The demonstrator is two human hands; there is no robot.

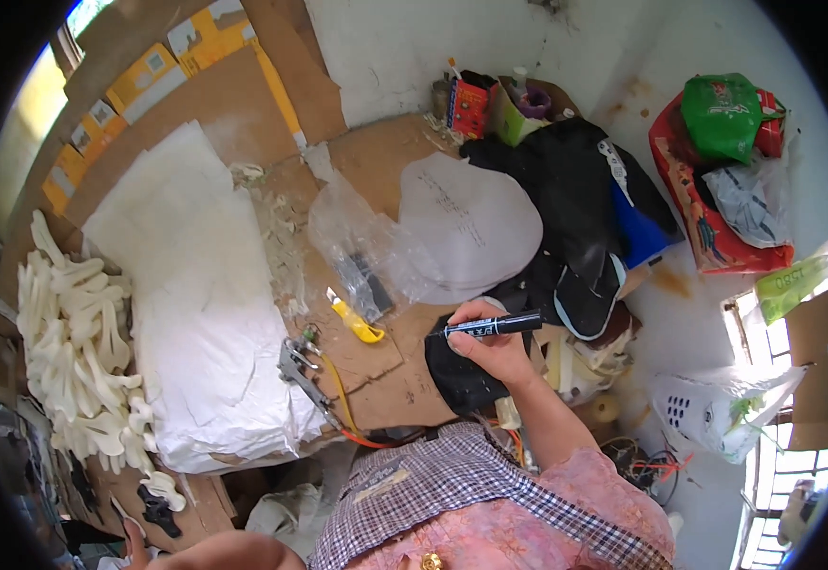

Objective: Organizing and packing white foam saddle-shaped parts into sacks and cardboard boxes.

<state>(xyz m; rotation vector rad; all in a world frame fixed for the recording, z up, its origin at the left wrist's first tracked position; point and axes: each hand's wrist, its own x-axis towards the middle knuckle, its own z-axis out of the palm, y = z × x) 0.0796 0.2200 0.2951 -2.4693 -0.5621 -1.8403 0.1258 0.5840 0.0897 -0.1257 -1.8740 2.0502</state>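
Marker: black marker pen [492, 326] is lying level across the right hand [490, 347], its tip pointing to the person's left, over the near edge of the cardboard-covered table [376, 380].
Right hand: fingers are curling around the pen's barrel and pinching it, the hand hovering over a dark cut piece [461, 375] lying flat on the cardboard.
Left hand: only a sliver is showing at the lower edge of the frame [224, 551]; whether it is spread or closed cannot be told.
Beside the pen: a white paper pattern [475, 228] with rounded edges is resting on the table just beyond the hand, partly overlapping a crumpled clear plastic bag [357, 237].
Tools: a yellow utility knife [357, 321] is lying on the cardboard to the left of the hand; metal scissors [300, 366] are sitting nearer the table's edge.
Left side: a thick stack of white foam sheets [195, 304] is covering the table, with a heap of cream cut-out shapes [76, 351] beside it.
Far side: black fabric [566, 180] is piling up near the wall.
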